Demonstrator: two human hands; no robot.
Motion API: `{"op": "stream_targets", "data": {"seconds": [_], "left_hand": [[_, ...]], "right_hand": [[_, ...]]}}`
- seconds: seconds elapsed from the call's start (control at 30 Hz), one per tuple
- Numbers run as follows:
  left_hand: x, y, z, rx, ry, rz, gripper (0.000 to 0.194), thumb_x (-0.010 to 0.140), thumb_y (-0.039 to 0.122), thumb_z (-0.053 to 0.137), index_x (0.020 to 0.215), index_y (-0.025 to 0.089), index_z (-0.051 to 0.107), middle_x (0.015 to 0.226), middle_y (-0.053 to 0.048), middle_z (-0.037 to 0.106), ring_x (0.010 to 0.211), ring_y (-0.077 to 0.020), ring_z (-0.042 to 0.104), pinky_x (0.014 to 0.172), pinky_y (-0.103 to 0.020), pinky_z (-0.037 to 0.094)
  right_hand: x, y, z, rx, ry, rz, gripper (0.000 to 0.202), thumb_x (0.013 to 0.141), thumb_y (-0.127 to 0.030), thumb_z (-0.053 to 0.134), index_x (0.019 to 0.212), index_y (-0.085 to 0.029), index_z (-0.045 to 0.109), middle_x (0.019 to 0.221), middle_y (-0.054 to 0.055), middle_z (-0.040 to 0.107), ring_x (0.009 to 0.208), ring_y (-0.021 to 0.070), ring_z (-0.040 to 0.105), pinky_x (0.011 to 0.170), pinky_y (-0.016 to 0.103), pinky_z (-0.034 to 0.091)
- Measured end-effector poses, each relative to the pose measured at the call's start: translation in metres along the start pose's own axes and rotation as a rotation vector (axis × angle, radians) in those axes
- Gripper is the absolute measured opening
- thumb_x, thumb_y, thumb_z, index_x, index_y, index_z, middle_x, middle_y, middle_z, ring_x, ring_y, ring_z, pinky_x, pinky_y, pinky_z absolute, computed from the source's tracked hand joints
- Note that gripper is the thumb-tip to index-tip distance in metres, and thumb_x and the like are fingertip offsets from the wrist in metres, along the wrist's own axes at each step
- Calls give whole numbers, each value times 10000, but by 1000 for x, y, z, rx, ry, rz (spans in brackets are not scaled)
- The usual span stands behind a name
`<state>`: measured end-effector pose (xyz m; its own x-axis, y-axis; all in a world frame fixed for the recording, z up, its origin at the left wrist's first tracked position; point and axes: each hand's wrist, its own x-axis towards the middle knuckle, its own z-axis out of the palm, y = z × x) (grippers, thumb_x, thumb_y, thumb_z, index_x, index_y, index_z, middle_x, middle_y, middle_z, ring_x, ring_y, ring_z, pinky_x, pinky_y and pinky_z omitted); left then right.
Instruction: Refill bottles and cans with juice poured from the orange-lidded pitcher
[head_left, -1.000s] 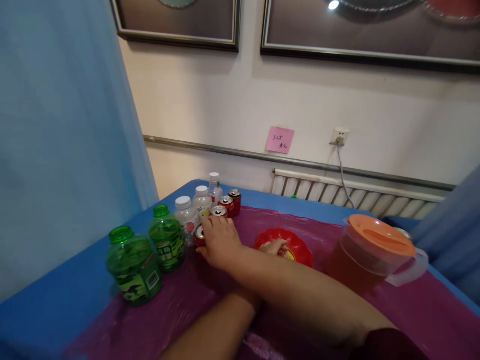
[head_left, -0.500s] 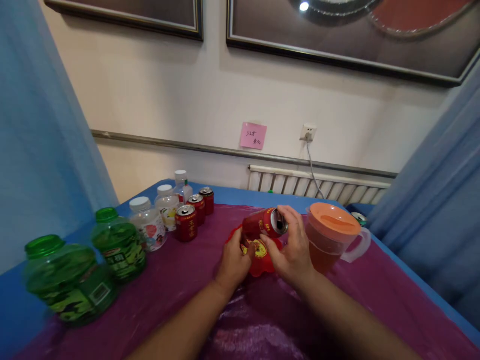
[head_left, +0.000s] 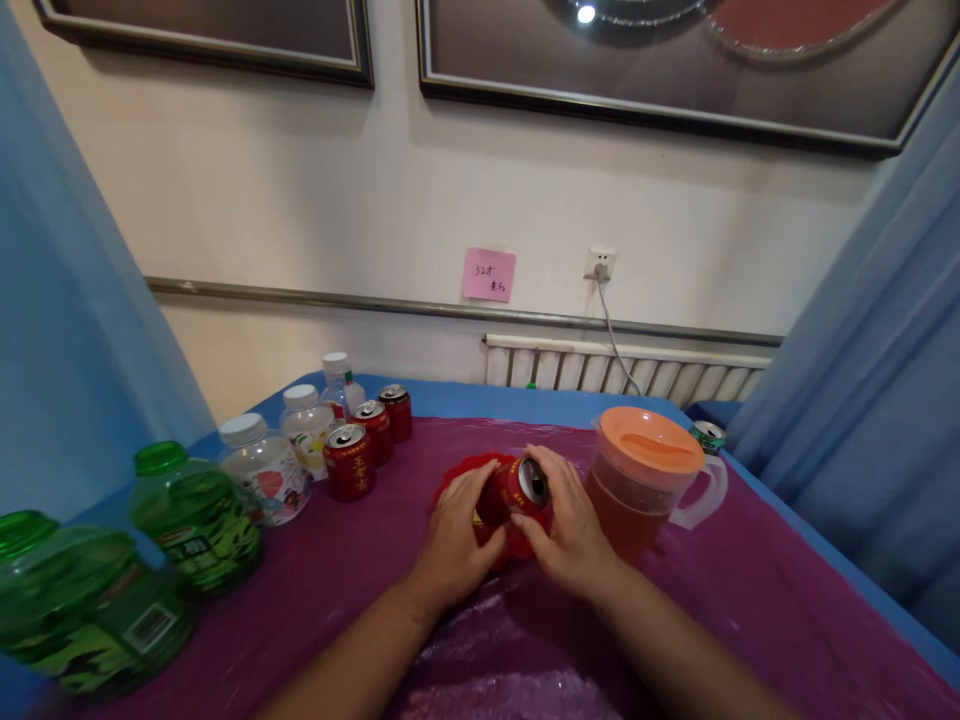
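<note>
A red drink can (head_left: 514, 486) is tilted on its side, its opened top facing right. My left hand (head_left: 459, 535) wraps round the can's lower end, thumb in front. Fingers of my right hand (head_left: 564, 520) grip it near the top rim, with the thumb along the front. Beneath the can lies a red scalloped dish (head_left: 448, 484), partly hidden by both hands. Just right of my right hand stands a clear pitcher (head_left: 626, 500) with an orange lid and brownish liquid inside.
Three red cans (head_left: 349, 462) stand at left, beside clear bottles with white caps (head_left: 264, 470). Two large green jars (head_left: 196, 520) are nearer. A green can (head_left: 707, 436) sits behind the pitcher handle. Purple sheeting (head_left: 352, 580) covers the blue table.
Both hands have lowered the can towards the red dish, and my left fingers now reach over it. The camera view has shifted, so the jars appear further left.
</note>
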<state>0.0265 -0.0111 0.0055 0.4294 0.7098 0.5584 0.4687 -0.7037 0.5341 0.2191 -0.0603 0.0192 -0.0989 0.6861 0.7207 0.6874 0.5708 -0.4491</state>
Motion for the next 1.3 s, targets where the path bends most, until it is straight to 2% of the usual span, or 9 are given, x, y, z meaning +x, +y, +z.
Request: {"op": "stream_targets", "data": {"seconds": [0.27, 0.4, 0.53, 0.63, 0.7, 0.9, 1.07, 1.17, 1.3], "left_hand": [[4, 0, 4, -47, -80, -17, 647, 758, 317, 751, 1364, 230, 540, 1354, -129, 648, 1224, -323, 617, 1057, -505, 489], [9, 5, 1, -57, -29, -51, 585, 745, 393, 772, 1278, 228, 594, 1283, -114, 679, 1168, -320, 632, 1009, -486, 509], [11, 5, 0, -36, 60, -135, 539, 740, 345, 765, 1241, 216, 614, 1247, -110, 697, 1154, -318, 644, 1019, -504, 501], [12, 4, 2, -54, 84, -196, 585, 737, 351, 769, 1277, 203, 601, 1260, -118, 700, 1162, -323, 650, 1017, -509, 506], [13, 4, 4, -67, 86, -237, 603, 729, 348, 775, 1285, 191, 600, 1272, -125, 700, 1172, -329, 649, 1013, -510, 511], [13, 1, 7, -103, 81, -280, 594, 704, 323, 804, 1253, 194, 619, 1259, -122, 708, 1148, -327, 669, 1001, -508, 517], [12, -2, 8, -111, 68, -294, 588, 704, 313, 821, 1243, 191, 619, 1254, -119, 709, 1155, -321, 665, 1008, -500, 509], [12, -4, 8, -98, 65, -296, 588, 709, 309, 826, 1248, 202, 619, 1246, -108, 713, 1144, -314, 668, 994, -486, 512], [11, -7, 8, -57, 63, -280, 547, 725, 330, 823, 1223, 214, 632, 1220, -101, 723, 1107, -315, 671, 961, -473, 511]], "right_hand": [[0, -10, -7, 2, -176, -80, 747, 846, -138, 583, 1541, -200, 316, 1534, 153, 463, 1438, 287, 416, 1166, 546, 408], [-3, -34, -31, -56, -143, -131, 696, 875, -134, 587, 1525, -191, 343, 1536, 172, 437, 1430, 286, 412, 1148, 518, 430], [-22, -30, -72, -92, 268, -104, 561, 890, -168, 638, 1421, -256, 484, 1379, 126, 541, 1323, 284, 509, 1118, 542, 427], [-40, 1, -97, -38, 739, 118, 549, 864, -274, 699, 1380, -253, 515, 1387, 114, 501, 1316, 305, 501, 1127, 598, 366], [-49, 28, -107, 31, 841, 352, 590, 860, -373, 716, 1390, -234, 496, 1414, 120, 485, 1299, 297, 509, 1112, 579, 371], [-54, 80, -109, 278, 705, 659, 518, 806, -619, 707, 1062, -174, 636, 977, 44, 674, 882, 197, 625, 831, 357, 509], [-47, 93, -103, 528, 727, 697, 548, 767, -708, 701, 692, -199, 512, 608, -71, 460, 532, 91, 412, 523, 236, 367], [-39, 97, -99, 584, 743, 689, 584, 771, -694, 712, 642, -219, 397, 551, -112, 317, 465, 62, 286, 458, 215, 273], [-24, 96, -99, 618, 734, 687, 573, 719, -638, 798, 628, -209, 429, 530, -112, 338, 457, 55, 298, 444, 209, 265]]}}
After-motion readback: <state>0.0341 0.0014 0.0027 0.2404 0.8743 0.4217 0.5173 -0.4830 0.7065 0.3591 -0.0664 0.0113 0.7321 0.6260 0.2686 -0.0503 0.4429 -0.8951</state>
